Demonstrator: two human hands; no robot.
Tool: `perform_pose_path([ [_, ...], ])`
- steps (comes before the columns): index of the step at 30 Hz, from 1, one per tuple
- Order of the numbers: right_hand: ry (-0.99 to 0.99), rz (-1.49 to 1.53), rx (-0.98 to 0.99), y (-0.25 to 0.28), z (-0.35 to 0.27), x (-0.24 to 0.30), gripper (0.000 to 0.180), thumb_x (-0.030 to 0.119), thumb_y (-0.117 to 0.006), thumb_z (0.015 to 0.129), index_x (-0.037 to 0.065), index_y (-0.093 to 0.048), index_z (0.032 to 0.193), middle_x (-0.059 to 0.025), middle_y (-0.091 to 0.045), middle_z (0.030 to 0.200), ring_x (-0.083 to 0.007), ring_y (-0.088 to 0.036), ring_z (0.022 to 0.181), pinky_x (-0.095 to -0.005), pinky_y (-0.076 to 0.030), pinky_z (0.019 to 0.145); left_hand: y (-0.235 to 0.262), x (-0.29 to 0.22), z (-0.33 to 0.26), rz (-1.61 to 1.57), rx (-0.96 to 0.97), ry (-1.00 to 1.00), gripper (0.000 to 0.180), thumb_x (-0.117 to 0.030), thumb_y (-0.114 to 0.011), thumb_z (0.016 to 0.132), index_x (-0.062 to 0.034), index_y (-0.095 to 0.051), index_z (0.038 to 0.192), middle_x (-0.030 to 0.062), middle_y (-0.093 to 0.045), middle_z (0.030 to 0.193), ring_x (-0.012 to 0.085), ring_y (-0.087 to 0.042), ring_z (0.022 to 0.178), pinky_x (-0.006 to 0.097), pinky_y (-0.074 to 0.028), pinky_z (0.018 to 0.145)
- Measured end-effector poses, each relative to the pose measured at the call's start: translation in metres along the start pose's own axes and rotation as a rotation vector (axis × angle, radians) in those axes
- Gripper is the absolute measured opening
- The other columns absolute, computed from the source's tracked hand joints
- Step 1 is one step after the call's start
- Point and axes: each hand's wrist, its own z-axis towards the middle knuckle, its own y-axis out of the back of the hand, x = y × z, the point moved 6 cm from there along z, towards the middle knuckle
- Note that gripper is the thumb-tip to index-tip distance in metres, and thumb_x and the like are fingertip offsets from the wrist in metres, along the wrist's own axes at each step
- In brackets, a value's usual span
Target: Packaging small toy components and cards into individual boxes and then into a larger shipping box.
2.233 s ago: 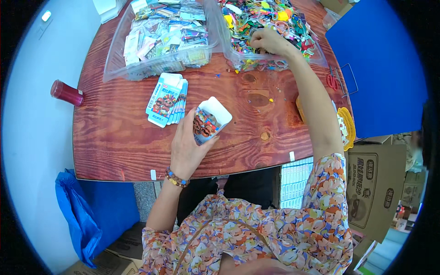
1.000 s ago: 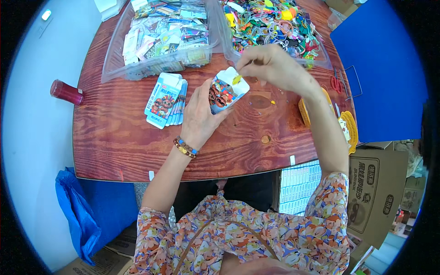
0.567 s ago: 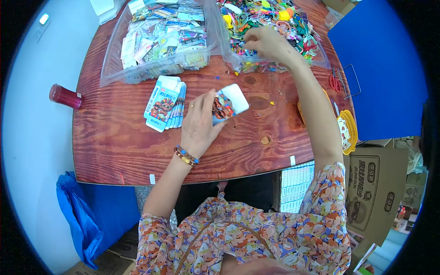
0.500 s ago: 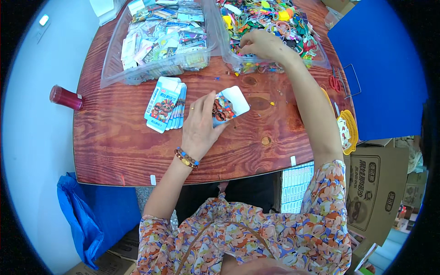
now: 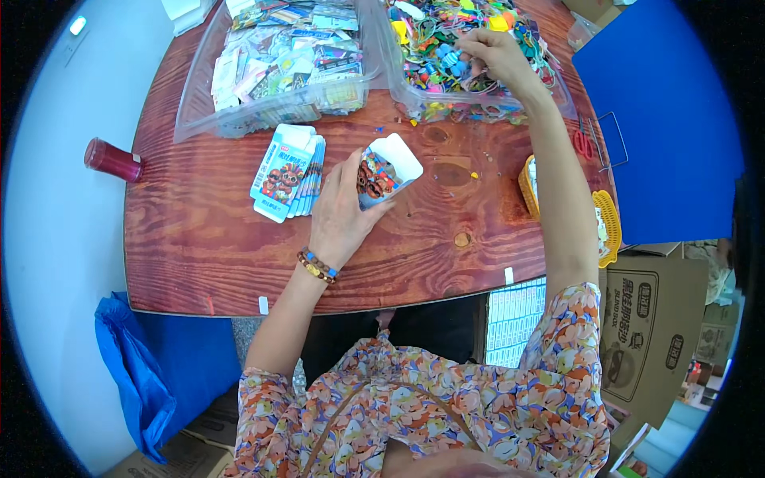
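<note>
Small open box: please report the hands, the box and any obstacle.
Left hand holding small box, flap open. Right hand at trinket bin, grip unclear. Nothing visible blocking the box.

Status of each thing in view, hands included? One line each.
Left hand: closed around the blue box
Right hand: over the right bin, fingers bent, grip unclear
Blue box: open at top, tilted, flap raised
Carton stack: flattened, fanned out
Left bin: uncovered, full of packets
Right bin: uncovered, full of colourful trinkets
Red-handled scissors: on table, blades unclear
</note>
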Motion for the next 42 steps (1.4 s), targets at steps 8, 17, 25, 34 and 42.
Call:
perform_pose_path([
  [8,0.036,0.342,0.271,-0.046,-0.079,0.066,0.018,0.021,-0.063,0.096,0.007,-0.072,0.101,-0.0007,-0.069,0.078,-0.0014,-0.055,0.052,-0.0161,-0.037,0.047,0.008,-0.004,-0.001,0.004,-0.105,-0.094,0.082,-0.021,-0.087,0.068,0.0014,-0.045,0.136,0.0198,-0.059,0.120,0.0354,-0.059,0.110,0.042,-0.050,0.091],
  [17,0.044,0.251,0.365,-0.090,-0.120,0.096,0.015,0.015,-0.063,0.095,0.002,-0.070,0.093,-0.0020,-0.067,0.072,-0.0034,-0.053,0.046,-0.0169,-0.039,0.042,0.009,-0.017,-0.006,-0.049,-0.129,-0.095,0.085,-0.030,-0.087,0.071,0.0014,-0.043,0.136,0.0208,-0.059,0.121,0.0358,-0.060,0.110,0.042,-0.052,0.090],
  [25,0.043,-0.015,0.327,-0.106,-0.119,0.091,0.017,0.016,-0.064,0.092,0.001,-0.071,0.094,-0.0007,-0.068,0.069,-0.0053,-0.054,0.054,-0.0224,-0.040,0.050,0.003,-0.008,-0.012,-0.106,-0.093,-0.014,0.088,-0.037,-0.086,0.071,-0.0007,-0.042,0.139,0.0212,-0.059,0.121,0.0363,-0.060,0.111,0.043,-0.052,0.089],
  [34,0.124,-0.404,0.174,-0.116,-0.139,0.094,0.026,0.019,-0.064,0.091,-0.001,-0.067,0.108,-0.0153,-0.069,0.077,-0.0188,-0.070,0.073,-0.0342,-0.052,0.066,-0.001,-0.011,-0.016,0.051,-0.153,-0.081,0.083,-0.033,-0.086,0.071,-0.0013,-0.044,0.136,0.0203,-0.060,0.117,0.0362,-0.061,0.106,0.044,-0.053,0.084],
  [42,0.301,-0.357,-0.034,-0.074,-0.185,0.073,0.017,0.013,-0.066,0.090,0.002,-0.069,0.103,-0.0134,-0.069,0.079,-0.0202,-0.069,0.069,-0.0319,-0.052,0.063,-0.021,-0.035,-0.018,0.058,0.005,-0.031,0.078,-0.023,-0.086,0.069,-0.0021,-0.047,0.134,0.0167,-0.059,0.114,0.0345,-0.060,0.106,0.043,-0.052,0.086],
])
